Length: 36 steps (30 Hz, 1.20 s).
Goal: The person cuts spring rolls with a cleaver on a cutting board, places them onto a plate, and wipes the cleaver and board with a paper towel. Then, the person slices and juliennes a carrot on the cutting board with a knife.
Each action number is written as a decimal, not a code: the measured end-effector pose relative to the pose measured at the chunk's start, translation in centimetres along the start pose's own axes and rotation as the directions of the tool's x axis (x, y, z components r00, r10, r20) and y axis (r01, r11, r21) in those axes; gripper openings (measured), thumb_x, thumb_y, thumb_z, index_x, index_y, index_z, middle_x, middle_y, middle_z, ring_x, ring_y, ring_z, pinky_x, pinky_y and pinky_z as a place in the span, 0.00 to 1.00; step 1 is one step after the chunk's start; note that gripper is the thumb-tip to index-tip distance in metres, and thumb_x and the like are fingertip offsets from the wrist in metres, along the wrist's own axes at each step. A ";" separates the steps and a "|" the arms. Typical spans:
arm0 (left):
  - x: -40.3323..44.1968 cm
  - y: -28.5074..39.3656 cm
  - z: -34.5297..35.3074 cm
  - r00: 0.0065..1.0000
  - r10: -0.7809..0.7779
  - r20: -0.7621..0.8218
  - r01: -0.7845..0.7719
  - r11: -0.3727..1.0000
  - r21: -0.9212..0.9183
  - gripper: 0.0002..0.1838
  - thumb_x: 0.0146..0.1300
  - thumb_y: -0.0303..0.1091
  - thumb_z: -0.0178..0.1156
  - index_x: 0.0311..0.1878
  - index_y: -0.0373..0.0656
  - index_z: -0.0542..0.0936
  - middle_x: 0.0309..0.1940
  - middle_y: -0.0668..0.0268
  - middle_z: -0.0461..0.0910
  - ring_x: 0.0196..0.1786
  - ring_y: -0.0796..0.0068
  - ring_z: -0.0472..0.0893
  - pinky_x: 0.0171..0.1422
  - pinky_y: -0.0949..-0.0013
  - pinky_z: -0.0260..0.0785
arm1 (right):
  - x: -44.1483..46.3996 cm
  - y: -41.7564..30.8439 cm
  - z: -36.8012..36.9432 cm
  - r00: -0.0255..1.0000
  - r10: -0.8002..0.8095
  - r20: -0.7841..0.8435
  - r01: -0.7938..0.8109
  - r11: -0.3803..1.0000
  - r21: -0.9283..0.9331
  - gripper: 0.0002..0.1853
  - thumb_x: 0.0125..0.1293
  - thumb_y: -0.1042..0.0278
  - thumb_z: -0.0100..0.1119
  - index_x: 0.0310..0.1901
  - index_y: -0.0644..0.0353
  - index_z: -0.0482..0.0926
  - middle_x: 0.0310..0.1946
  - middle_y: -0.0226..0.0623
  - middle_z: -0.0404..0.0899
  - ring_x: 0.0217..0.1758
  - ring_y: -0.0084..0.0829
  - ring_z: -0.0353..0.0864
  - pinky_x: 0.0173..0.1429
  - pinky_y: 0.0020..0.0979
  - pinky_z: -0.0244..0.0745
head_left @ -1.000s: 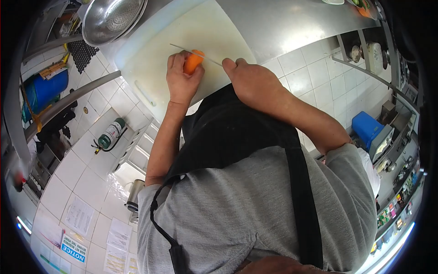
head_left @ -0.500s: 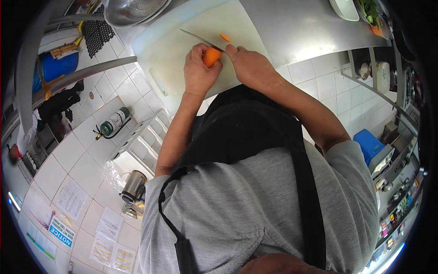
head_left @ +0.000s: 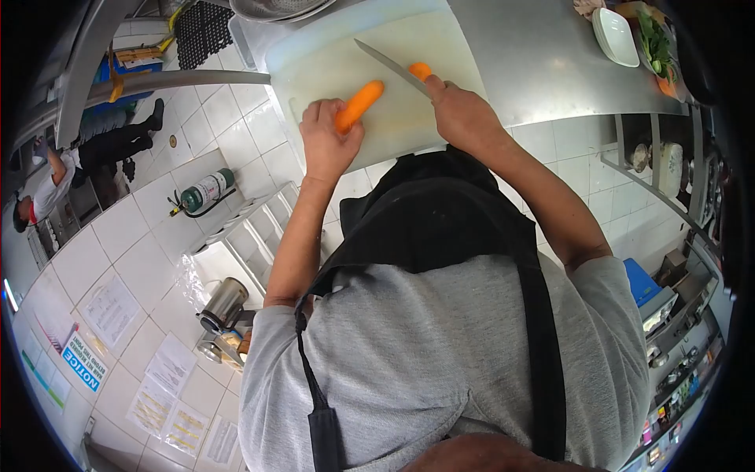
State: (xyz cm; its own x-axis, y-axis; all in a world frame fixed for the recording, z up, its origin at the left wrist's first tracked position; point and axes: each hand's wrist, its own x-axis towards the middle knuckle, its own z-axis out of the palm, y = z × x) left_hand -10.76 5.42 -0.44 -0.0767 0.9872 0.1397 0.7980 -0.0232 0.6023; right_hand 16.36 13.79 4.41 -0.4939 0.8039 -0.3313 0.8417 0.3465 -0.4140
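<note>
My left hand (head_left: 330, 138) is closed around the near end of a peeled orange carrot (head_left: 364, 101), which lies slanted over the white cutting board (head_left: 314, 71). My right hand (head_left: 465, 114) grips a kitchen knife (head_left: 392, 68) by its handle, which the fingers hide. The blade points up and left across the board, to the right of the carrot and apart from it. A short carrot piece (head_left: 420, 71) sits just beyond the blade, close to my right fingers.
A steel counter (head_left: 527, 55) extends right of the board, with white dishes (head_left: 616, 38) and leafy greens (head_left: 654, 43). Metal bowls (head_left: 283, 8) stand at the board's far left. Off to the left are a green cylinder (head_left: 207, 190) and another person (head_left: 86, 169).
The knife has come away from the carrot and is now to its right. The carrot has turned so more of its length shows. My hands are farther apart.
</note>
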 end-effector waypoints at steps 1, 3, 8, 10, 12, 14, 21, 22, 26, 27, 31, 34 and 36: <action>0.5 0.8 -0.5 1.000 0.020 -0.006 -0.020 0.999 0.026 0.23 0.56 0.32 0.73 0.56 0.43 0.82 0.51 0.55 0.83 0.58 0.43 0.81 0.61 0.45 0.75 | -0.1 0.0 0.0 1.000 0.003 0.015 -0.003 1.000 0.007 0.16 0.75 0.78 0.51 0.62 0.68 0.72 0.43 0.57 0.86 0.44 0.57 0.91 0.49 0.53 0.87; 2.4 2.0 -0.8 0.998 0.060 0.019 -0.060 0.998 0.010 0.22 0.57 0.31 0.72 0.56 0.42 0.83 0.50 0.55 0.84 0.56 0.45 0.82 0.62 0.47 0.76 | -0.5 0.1 -0.1 1.000 -0.016 0.001 0.016 1.000 0.003 0.16 0.74 0.78 0.52 0.62 0.68 0.72 0.42 0.57 0.86 0.44 0.57 0.91 0.49 0.53 0.87; 4.1 1.3 1.1 0.983 0.049 0.177 -0.040 0.998 -0.057 0.21 0.59 0.30 0.71 0.57 0.42 0.83 0.51 0.55 0.85 0.54 0.49 0.86 0.61 0.51 0.80 | -3.4 -1.9 -2.2 0.998 -0.068 0.007 0.068 0.998 0.003 0.15 0.74 0.78 0.52 0.60 0.69 0.72 0.40 0.58 0.86 0.42 0.58 0.91 0.49 0.54 0.86; 4.2 1.4 1.4 0.988 0.038 0.149 -0.031 0.998 -0.055 0.21 0.58 0.29 0.71 0.57 0.41 0.84 0.50 0.54 0.85 0.53 0.51 0.87 0.60 0.54 0.82 | -4.7 -3.1 -3.2 0.996 -0.061 0.066 0.060 0.998 0.012 0.13 0.74 0.78 0.52 0.57 0.69 0.72 0.39 0.58 0.86 0.42 0.59 0.90 0.49 0.55 0.86; 4.0 1.6 1.6 0.989 0.041 0.139 -0.033 0.998 -0.061 0.21 0.58 0.29 0.71 0.56 0.41 0.84 0.50 0.54 0.85 0.53 0.51 0.87 0.60 0.54 0.82 | -5.1 -3.3 -3.5 0.997 -0.048 0.068 0.047 0.999 0.019 0.11 0.74 0.78 0.51 0.55 0.68 0.72 0.39 0.59 0.86 0.42 0.60 0.90 0.49 0.55 0.86; 3.8 1.6 1.6 0.992 0.036 0.121 -0.029 0.998 -0.063 0.20 0.57 0.29 0.71 0.55 0.40 0.85 0.49 0.55 0.85 0.53 0.50 0.87 0.60 0.54 0.82 | -5.2 -3.4 -3.5 0.996 -0.048 0.071 0.046 0.999 0.023 0.10 0.74 0.78 0.51 0.54 0.68 0.72 0.39 0.59 0.86 0.42 0.60 0.90 0.49 0.55 0.86; 4.0 1.2 1.8 0.993 -0.002 0.120 0.015 0.995 -0.101 0.21 0.56 0.32 0.72 0.54 0.41 0.88 0.50 0.57 0.85 0.55 0.49 0.85 0.61 0.53 0.82 | -3.3 -4.6 -4.7 0.989 -0.049 0.141 0.045 0.998 0.033 0.11 0.75 0.77 0.51 0.55 0.69 0.73 0.38 0.59 0.87 0.44 0.60 0.91 0.49 0.56 0.85; 4.1 1.2 1.8 0.992 -0.011 0.123 0.023 0.994 -0.103 0.21 0.56 0.32 0.72 0.55 0.42 0.88 0.50 0.56 0.85 0.55 0.49 0.85 0.61 0.53 0.82 | -2.7 -5.1 -4.8 0.986 -0.044 0.163 0.038 0.998 0.044 0.11 0.75 0.77 0.51 0.55 0.69 0.73 0.38 0.59 0.88 0.44 0.59 0.91 0.48 0.56 0.85; 4.2 1.0 1.8 0.992 -0.002 0.125 0.019 0.992 -0.128 0.21 0.55 0.32 0.72 0.54 0.41 0.87 0.50 0.56 0.85 0.54 0.48 0.86 0.61 0.52 0.82 | 1.7 -5.0 -0.8 0.993 -0.025 0.111 0.013 0.994 0.111 0.14 0.76 0.76 0.54 0.60 0.68 0.72 0.39 0.60 0.88 0.46 0.62 0.90 0.50 0.58 0.84; 4.3 1.1 1.7 0.990 -0.010 0.140 0.029 0.991 -0.131 0.21 0.56 0.32 0.72 0.54 0.41 0.87 0.50 0.56 0.85 0.54 0.48 0.86 0.61 0.52 0.82 | 2.6 -4.7 0.3 0.996 -0.021 0.085 0.011 0.993 0.121 0.15 0.78 0.75 0.54 0.61 0.68 0.72 0.39 0.61 0.88 0.46 0.62 0.90 0.50 0.58 0.84; 4.3 0.7 1.6 0.980 -0.019 0.200 0.041 0.994 -0.104 0.25 0.57 0.35 0.72 0.60 0.43 0.84 0.51 0.55 0.85 0.55 0.47 0.86 0.61 0.50 0.81 | 3.0 -3.5 1.9 0.999 -0.031 0.009 0.028 0.981 0.193 0.18 0.80 0.70 0.57 0.65 0.68 0.72 0.41 0.62 0.88 0.47 0.64 0.89 0.52 0.59 0.83; 4.8 1.4 0.6 0.966 -0.050 0.253 0.037 0.998 0.057 0.30 0.60 0.38 0.74 0.66 0.44 0.80 0.54 0.56 0.86 0.59 0.51 0.87 0.64 0.50 0.81 | 0.4 -2.1 1.7 0.977 -0.026 -0.213 0.078 0.968 0.240 0.19 0.80 0.69 0.58 0.66 0.68 0.72 0.43 0.63 0.88 0.49 0.66 0.88 0.53 0.61 0.81; 5.8 1.9 0.9 0.967 -0.034 0.254 0.012 0.996 0.086 0.34 0.60 0.42 0.74 0.69 0.45 0.79 0.56 0.55 0.86 0.61 0.50 0.86 0.64 0.48 0.80 | -1.6 -1.0 0.6 0.957 0.033 -0.287 0.029 0.977 0.212 0.18 0.79 0.69 0.59 0.65 0.67 0.72 0.44 0.64 0.87 0.50 0.67 0.87 0.53 0.61 0.80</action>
State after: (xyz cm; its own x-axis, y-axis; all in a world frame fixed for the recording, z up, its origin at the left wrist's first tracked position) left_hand -9.14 11.26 0.82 0.0510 0.9951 -0.0850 0.8453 0.0023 0.5343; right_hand 16.16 11.87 4.79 -0.3822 0.9199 -0.0880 0.7615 0.2596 -0.5939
